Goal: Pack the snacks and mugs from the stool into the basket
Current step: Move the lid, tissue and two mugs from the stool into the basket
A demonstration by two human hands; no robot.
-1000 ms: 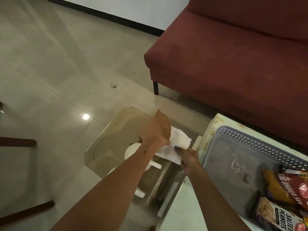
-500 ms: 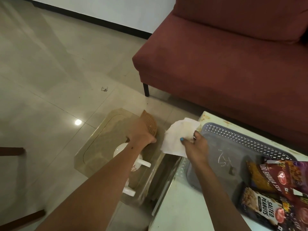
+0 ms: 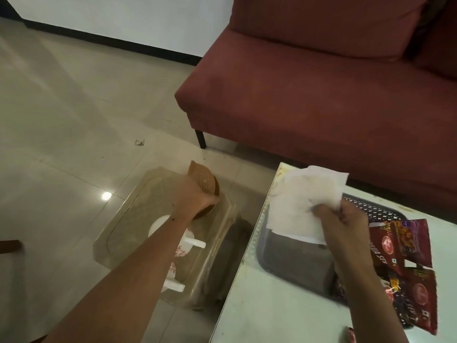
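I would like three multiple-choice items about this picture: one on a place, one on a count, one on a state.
1. Where are the mugs?
A. on the stool
B. in the basket
C. on the sofa

2. How many mugs show?
A. one
B. two
C. four

3. What does the right hand hold?
A. a mug
B. nothing
C. a white tissue

Key: 1 A, they stand on the stool; 2 B, two white handles show; 3 C, its fingers pinch the tissue above the basket.

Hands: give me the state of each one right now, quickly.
Left hand: closed on the brown woven item over the stool.
Right hand: closed on the white tissue above the basket.
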